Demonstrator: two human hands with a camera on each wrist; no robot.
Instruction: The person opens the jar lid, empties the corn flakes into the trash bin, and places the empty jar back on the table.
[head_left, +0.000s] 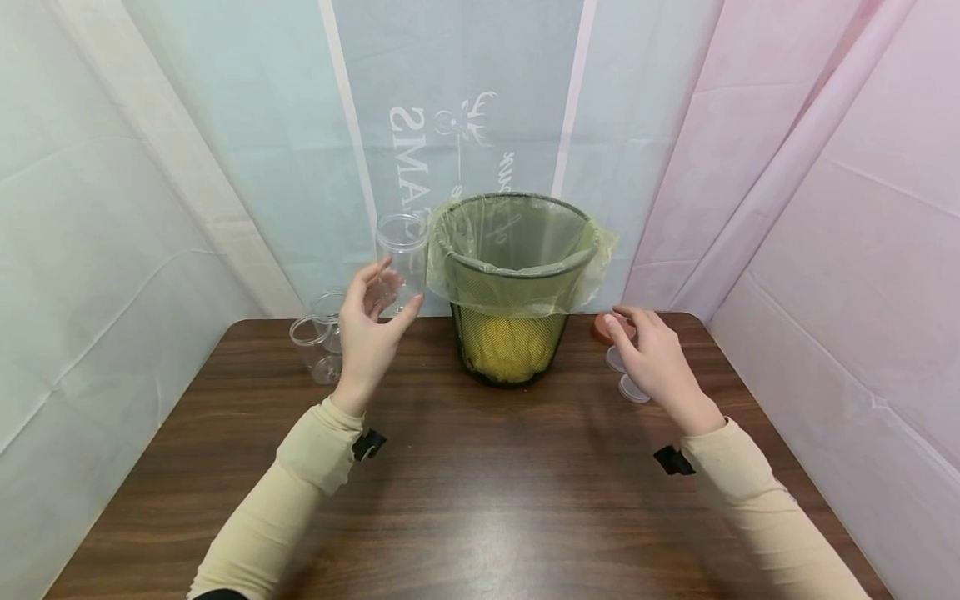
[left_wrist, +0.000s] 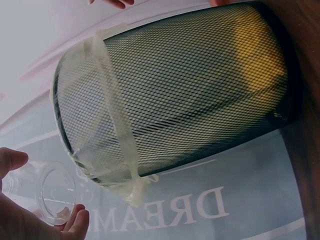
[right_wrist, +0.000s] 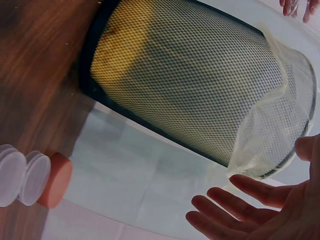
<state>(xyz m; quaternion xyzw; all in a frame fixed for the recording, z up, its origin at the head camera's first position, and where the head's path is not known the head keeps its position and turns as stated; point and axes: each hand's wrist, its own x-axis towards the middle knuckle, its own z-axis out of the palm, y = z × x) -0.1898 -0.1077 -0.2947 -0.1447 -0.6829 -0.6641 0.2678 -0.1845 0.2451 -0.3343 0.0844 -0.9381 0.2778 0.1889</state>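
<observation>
Raised beside the bin, my left hand (head_left: 371,333) grips a clear plastic jar (head_left: 402,258) between thumb and fingers. The left wrist view shows the jar (left_wrist: 56,195) without a lid, the left hand (left_wrist: 30,220) curved around it. A black mesh wastebasket (head_left: 510,333) stands at the table's back, with a pale yellow bag (head_left: 600,267) folded over its rim and something yellow low inside. My right hand (head_left: 660,362) hovers to the right of the bin, its fingers (right_wrist: 225,210) spread and holding nothing. Behind it are a red-orange lid (right_wrist: 56,180) and several whitish lids (right_wrist: 35,177).
Two more clear jars (head_left: 311,350) stand at the table's back left, partly behind the left hand. The brown wooden table (head_left: 480,500) stretches forward to me. Hanging cloth (head_left: 465,67) with printed lettering closes off the back and sides.
</observation>
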